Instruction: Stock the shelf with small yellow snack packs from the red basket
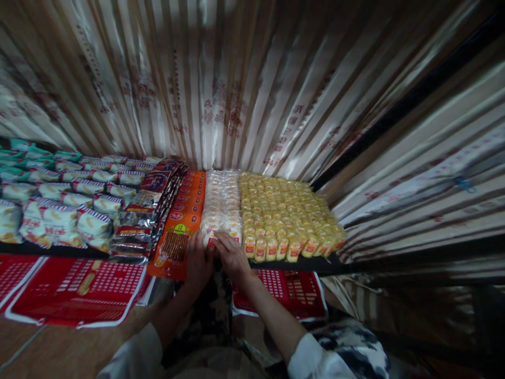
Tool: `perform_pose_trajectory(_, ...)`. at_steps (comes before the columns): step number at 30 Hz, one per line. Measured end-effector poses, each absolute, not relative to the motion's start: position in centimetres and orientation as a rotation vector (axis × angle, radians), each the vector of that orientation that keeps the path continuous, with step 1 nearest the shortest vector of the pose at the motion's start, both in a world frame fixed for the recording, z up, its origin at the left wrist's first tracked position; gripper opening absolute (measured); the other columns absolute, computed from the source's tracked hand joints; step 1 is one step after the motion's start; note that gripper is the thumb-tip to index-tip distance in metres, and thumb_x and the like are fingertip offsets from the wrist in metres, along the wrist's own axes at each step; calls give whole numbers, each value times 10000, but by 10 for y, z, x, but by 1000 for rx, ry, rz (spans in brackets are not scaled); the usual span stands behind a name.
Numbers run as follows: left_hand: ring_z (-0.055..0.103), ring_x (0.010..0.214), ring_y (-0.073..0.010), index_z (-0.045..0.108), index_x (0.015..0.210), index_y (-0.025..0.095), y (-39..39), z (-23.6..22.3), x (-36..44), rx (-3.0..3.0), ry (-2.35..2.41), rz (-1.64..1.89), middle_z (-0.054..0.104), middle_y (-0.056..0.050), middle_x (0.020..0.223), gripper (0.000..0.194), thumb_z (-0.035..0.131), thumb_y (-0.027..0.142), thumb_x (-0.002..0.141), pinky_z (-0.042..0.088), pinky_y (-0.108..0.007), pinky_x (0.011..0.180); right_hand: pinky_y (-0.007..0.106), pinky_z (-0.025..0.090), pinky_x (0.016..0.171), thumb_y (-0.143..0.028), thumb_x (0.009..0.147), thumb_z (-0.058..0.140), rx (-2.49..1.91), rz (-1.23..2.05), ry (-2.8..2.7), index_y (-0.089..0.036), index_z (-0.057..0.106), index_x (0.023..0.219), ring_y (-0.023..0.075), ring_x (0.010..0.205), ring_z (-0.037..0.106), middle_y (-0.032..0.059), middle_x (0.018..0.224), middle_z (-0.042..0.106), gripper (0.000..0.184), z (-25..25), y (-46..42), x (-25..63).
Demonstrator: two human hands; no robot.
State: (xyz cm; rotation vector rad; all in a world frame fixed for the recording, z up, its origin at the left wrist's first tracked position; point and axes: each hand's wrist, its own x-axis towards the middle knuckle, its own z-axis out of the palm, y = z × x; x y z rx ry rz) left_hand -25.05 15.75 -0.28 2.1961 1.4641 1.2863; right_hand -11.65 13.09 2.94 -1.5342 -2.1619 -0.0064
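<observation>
My left hand (198,263) and my right hand (232,257) meet at the front edge of a dark shelf (311,263). Both press on the nearest pale clear-wrapped snack packs (221,208), which lie in rows running back to the wall. My left hand's fingers lie along the left side of the front pack; my right hand's fingers curl over its top. An orange packet (182,223) lies just left of my left hand. Small yellow packs (284,216) fill the shelf right of my right hand.
Further left lie dark silver-and-red packets (148,210), red-white-blue striped snack bags (67,210) and green packs (23,152). Red printed cartons (79,289) sit below the shelf. A corrugated metal wall (236,79) rises behind, with a dark beam (402,100) at right.
</observation>
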Motion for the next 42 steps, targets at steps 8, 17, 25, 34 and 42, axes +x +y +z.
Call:
perform_pose_trajectory(8,170,1373,-278,254,1376,53,191,-9,-234,2070,1327,1202,291,-216,1435,515,260,316,933,264,-519,1081,414,416,994,-137,877,418,-1514,37,-2114,-193,503,1277,214,1217,441,94,1265,548,413,24,136,-112)
perform_pose_trajectory(17,171,1372,-273,253,1387,73,189,-15,-221,1985,1409,1280,288,-185,1447,501,266,273,927,244,-527,1095,391,406,1021,-127,880,396,-1468,73,-2030,-168,572,1186,186,1233,423,102,1254,553,356,33,132,-118)
perform_pose_trajectory(25,17,1380,-333,216,1402,49,161,12,-219,2314,1321,1253,91,-207,1498,516,295,197,915,220,-593,1066,489,342,1032,-225,905,392,-1834,-262,-1430,-183,487,1263,237,1301,325,126,1369,420,373,22,71,-89)
perform_pose_trajectory(34,149,1374,-288,470,1277,96,110,4,-181,2885,720,747,337,-152,1433,426,393,155,863,339,-456,1060,563,252,1054,-365,915,380,-2126,-327,-1154,-189,102,1450,288,1392,5,131,1514,97,628,-9,40,-34)
perform_pose_trajectory(42,219,1357,-257,465,1261,44,117,-6,-170,2969,618,722,408,-173,1384,423,343,166,875,335,-436,1076,583,256,1047,-386,901,410,-2085,-347,-1210,-175,79,1451,303,1389,-14,148,1518,21,675,-23,59,-17)
